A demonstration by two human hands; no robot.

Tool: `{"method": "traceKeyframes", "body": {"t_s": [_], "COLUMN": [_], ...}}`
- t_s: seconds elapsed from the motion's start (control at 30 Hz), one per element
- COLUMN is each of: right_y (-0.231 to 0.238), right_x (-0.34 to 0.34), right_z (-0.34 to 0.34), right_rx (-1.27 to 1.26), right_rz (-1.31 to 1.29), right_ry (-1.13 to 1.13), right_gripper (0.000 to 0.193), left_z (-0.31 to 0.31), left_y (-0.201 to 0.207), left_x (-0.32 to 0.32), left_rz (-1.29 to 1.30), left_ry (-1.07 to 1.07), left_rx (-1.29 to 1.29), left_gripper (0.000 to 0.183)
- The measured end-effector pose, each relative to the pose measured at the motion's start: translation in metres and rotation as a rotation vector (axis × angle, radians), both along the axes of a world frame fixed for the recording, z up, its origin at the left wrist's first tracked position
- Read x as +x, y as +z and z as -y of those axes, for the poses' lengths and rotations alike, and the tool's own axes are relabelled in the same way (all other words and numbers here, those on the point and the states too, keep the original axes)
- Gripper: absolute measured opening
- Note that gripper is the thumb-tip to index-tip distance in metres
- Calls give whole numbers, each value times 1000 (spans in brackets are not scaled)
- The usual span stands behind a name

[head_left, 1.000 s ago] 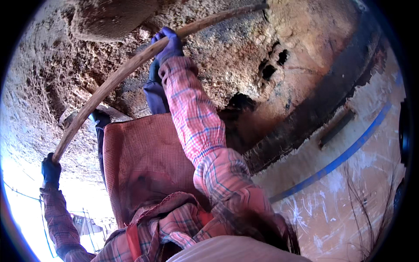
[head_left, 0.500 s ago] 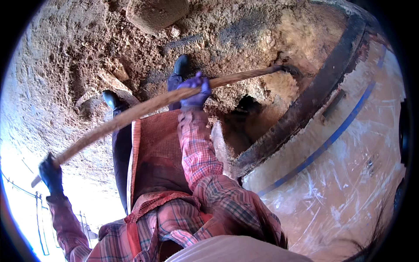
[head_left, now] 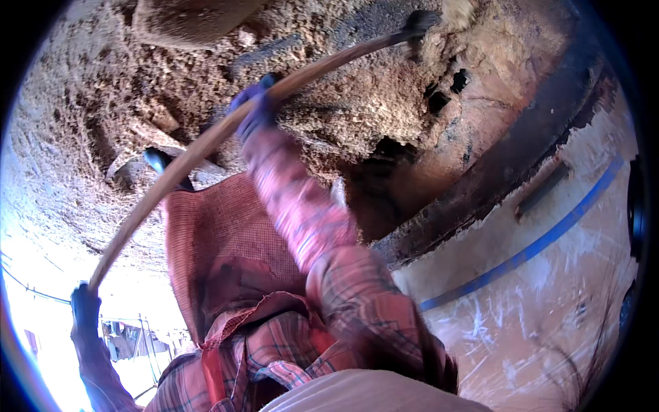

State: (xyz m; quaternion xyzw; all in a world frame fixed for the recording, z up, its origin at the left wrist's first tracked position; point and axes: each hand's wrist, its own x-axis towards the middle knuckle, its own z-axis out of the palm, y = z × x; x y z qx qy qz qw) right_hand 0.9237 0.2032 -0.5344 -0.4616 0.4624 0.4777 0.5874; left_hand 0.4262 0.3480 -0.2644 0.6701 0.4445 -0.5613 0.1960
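Observation:
Both my hands grip a long-handled tool [head_left: 171, 172] with a curved-looking wooden shaft that slants from lower left to upper right. Its dark head [head_left: 420, 25] is blurred and is raised over crumbly brown material [head_left: 357, 96]; the head's exact shape cannot be made out. My left hand [head_left: 85, 302], in a dark glove, is closed round the near end. My right hand [head_left: 257, 106], in a purple glove, wraps the shaft about midway. Right of the head, pale tan material [head_left: 508, 75] has small dark holes in it.
A dark hollow [head_left: 384, 172] opens beside a curved dark band [head_left: 494, 165]. Beyond the band is a pale scuffed surface [head_left: 508, 323] with a blue stripe [head_left: 528, 253]. A rounded brown block [head_left: 192, 20] lies at the far side. My boot [head_left: 158, 159] stands in loose material; a reddish mesh apron [head_left: 233, 226] hangs before me.
The tool's head has swung up and away from the tan material by the dark band. My right hand has moved left and farther out; my left hand has dropped lower.

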Motion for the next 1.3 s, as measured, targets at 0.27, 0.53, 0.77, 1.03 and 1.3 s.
{"method": "traceKeyframes", "body": {"t_s": [0.27,0.53,0.77,1.03,1.3], "right_y": [-154,-148,-46,27,11], "right_x": [169,63,16,-138,-99], "right_z": [36,28,25,83,4], "right_rx": [-168,83,50,170,102], "right_rz": [125,311,1401,-145,-167], "right_ry": [37,-87,-419,-161,-189], "right_gripper": [19,29,43,14,15], "left_z": [-8,-39,-50,69,-30], "left_y": [-161,-170,-122,65,74], "left_x": [157,24,-12,-136,-112], "left_rz": [286,273,533,2,-54], "left_ry": [-29,-100,-232,19,-68], "left_rx": [51,300,518,92,116], "left_gripper": [18,32,55,14,28]}}
